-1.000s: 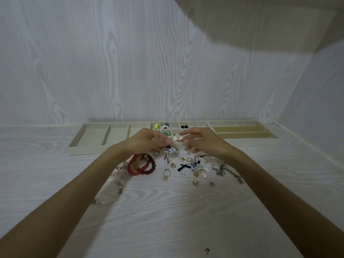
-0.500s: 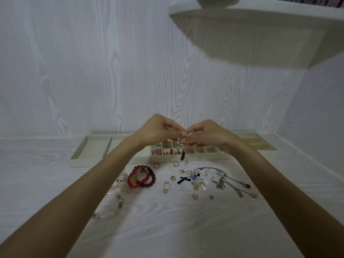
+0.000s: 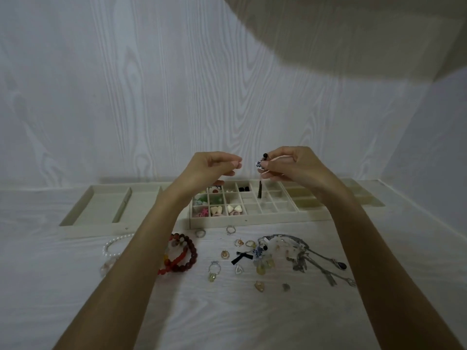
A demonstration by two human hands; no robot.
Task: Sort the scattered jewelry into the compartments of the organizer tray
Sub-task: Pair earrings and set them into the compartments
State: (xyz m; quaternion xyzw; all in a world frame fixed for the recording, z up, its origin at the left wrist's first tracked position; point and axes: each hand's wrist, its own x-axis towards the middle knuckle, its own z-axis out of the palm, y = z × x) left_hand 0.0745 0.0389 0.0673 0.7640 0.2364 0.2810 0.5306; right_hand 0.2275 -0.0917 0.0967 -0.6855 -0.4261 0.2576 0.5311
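My right hand (image 3: 294,166) is raised above the organizer tray (image 3: 252,219) and pinches a blue-and-white earring (image 3: 260,164) with a dark tassel (image 3: 259,192) hanging from it. My left hand (image 3: 209,169) hovers just to its left, thumb and fingertips curled together; I see nothing between them. Several small compartments of the tray hold coloured beads and studs. Scattered jewelry lies on the table in front of the tray: red bead bracelets (image 3: 183,253), a pearl bracelet (image 3: 113,245), rings (image 3: 200,233), a black bow (image 3: 241,257), small pendants and a silver chain necklace (image 3: 310,258).
A long tray section (image 3: 75,213) with wide compartments sits left of the small-cell grid, and another section (image 3: 364,198) extends right. White wood-grain walls close in behind and on the right. A shelf's shadow falls across the upper right.
Both hands rose from the table near the tray, lifting the earring. Half a second ago they met at the fingertips; now the left hand has drawn apart and the right alone holds the earring.
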